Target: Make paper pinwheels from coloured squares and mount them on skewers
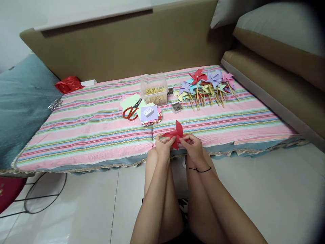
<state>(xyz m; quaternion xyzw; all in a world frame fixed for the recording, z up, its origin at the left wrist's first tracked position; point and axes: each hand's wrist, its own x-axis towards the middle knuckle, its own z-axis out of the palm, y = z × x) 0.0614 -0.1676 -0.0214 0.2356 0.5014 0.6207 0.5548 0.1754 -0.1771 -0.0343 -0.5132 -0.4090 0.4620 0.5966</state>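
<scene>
Between both hands, just above the couch edge, is a red paper pinwheel with folded blades and no stick visible. My left hand pinches its left side, thumb near the centre. My right hand grips it from the right, fingertips close to the middle; whether a pin is between them is too small to tell. Beyond the hands stands a small open box of pins. To its left lie a stack of coloured paper squares with a small white box on top, and red-handled scissors.
A clear plastic tub holds thin wooden sticks. Several finished pinwheels on sticks lie in a pile at the back right. A red plastic bag and metal clips are at the left. Striped cloth covers the couch seat.
</scene>
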